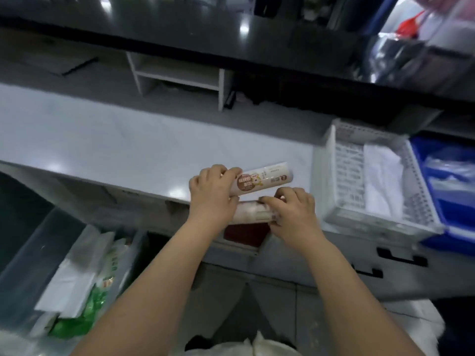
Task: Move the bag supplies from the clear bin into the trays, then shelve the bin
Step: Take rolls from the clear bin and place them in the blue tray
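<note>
My left hand (212,195) grips a white roll of bags with a brown label (264,179) over the front edge of the grey counter (115,140). Just below it, my right hand (293,211) holds a second, similar roll (253,214). The clear bin (28,258) sits low at the left on the floor side, with white and green bag packs (84,283) inside. A white perforated tray (339,181) stands on the counter to the right, holding folded white bags (383,181). Beside it is a blue tray (426,165) with clear plastic bags.
A small white shelf unit (177,75) stands at the back of the counter under a dark upper ledge (180,34). Drawers with black handles (401,258) are below the counter at right. A dark red item (245,235) shows in an opening under the hands.
</note>
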Tool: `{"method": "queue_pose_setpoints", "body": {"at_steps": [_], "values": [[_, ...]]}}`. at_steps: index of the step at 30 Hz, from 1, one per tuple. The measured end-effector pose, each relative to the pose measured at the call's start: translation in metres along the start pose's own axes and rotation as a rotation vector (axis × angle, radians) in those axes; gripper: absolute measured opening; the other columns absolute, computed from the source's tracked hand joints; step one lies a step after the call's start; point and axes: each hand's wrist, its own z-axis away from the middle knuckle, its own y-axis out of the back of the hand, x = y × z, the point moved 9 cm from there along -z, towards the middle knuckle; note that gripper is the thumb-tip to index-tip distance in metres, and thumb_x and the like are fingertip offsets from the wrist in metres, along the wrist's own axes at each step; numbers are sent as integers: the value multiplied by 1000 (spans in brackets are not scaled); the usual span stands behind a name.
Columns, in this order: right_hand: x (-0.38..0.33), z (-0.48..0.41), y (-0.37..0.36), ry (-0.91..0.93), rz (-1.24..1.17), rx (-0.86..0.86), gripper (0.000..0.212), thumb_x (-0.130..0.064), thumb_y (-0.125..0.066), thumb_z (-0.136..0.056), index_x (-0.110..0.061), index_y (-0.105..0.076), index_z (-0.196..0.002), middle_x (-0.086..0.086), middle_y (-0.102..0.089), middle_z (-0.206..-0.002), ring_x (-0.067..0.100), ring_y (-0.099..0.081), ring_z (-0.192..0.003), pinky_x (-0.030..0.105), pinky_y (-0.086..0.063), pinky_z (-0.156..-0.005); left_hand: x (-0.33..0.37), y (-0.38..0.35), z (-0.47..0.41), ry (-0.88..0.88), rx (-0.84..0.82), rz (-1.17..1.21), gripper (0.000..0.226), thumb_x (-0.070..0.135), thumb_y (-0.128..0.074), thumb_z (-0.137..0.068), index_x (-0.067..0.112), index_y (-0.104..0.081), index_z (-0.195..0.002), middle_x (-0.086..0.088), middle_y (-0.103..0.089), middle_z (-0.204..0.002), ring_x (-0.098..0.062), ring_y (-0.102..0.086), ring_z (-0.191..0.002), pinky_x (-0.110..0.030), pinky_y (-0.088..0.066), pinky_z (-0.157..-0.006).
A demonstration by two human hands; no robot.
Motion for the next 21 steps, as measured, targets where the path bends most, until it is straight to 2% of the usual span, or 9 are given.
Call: {"method": "queue_pose_setpoints", "body": {"at_steps": [7, 10, 13, 17, 21], "values": [[174, 106, 132, -197, 141, 163, 61, -13, -79, -57, -29, -63, -113, 4, -56, -100, 29, -45, -99, 39, -29, -87, 233, -51, -34, -246, 71, 149, 58, 21, -73, -69, 30, -55, -123, -1, -55, -115, -26, -48, -108, -42, -34, -89], [233, 153, 169, -255, 199, 186, 61, -16, -82, -57, -30, -62, -113, 3, -56, -100, 29, -47, -97, 43, -35, -86, 304, -80, -31, -284, 55, 217, 58, 20, -72, -69, 29, -56, -123, -1, -55, -114, -25, -47, -108, -41, -32, -89], [302, 203, 206, -346, 224, 215, 61, -15, -83, -59, -30, -61, -114, 3, -55, -103, 29, -45, -99, 43, -36, -88, 378, -110, -26, -332, 28, 271, 55, 20, -72, -70, 29, -56, -123, 0, -55, -112, -24, -47, -105, -41, -32, -88], [378, 243, 236, -469, 251, 229, 58, -14, -80, -66, -29, -61, -119, 5, -56, -109, 32, -46, -107, 45, -33, -95, 442, -140, -33, -373, -6, 261, 54, 21, -72, -72, 30, -55, -123, 0, -55, -114, -23, -47, -105, -40, -32, -87], [437, 251, 241, -547, 222, 193, 54, -15, -75, -74, -33, -59, -122, 2, -52, -114, 27, -39, -112, 41, -28, -99, 474, -164, -58, -379, -11, 191, 56, 26, -71, -73, 30, -53, -126, -1, -55, -114, -24, -47, -104, -41, -34, -86]]}}
